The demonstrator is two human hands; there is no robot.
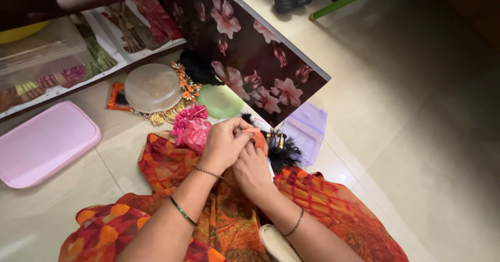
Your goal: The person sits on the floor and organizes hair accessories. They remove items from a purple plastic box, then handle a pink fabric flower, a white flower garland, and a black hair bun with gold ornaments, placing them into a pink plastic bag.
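Floor: pale glossy tiles (416, 137) fill the head view; I see the person sitting on them, lap covered with orange patterned cloth (172, 168).
Left hand: my left hand (224, 145) is at the centre, fingers curled narrow, pinching the small orange piece (259, 137) from 9 o'clock.
Right hand: my right hand (252, 171) lies just under it at 6 o'clock, fingers closed on the same piece.
Orange piece: it is between both hands, touching the black fluffy tuft (284, 155) at its 3 o'clock.
Pink bundle: the pink bundle (191, 126) is just beside the left hand, at 10 o'clock.
Lids: a clear round lid (152, 87) and a green round lid (220, 100) sit at 11 and 12 o'clock.
Pink tray: the pink tray (44, 142) is well apart at 9 o'clock.
Board: a dark flowered board (255, 53) is at 12 o'clock.
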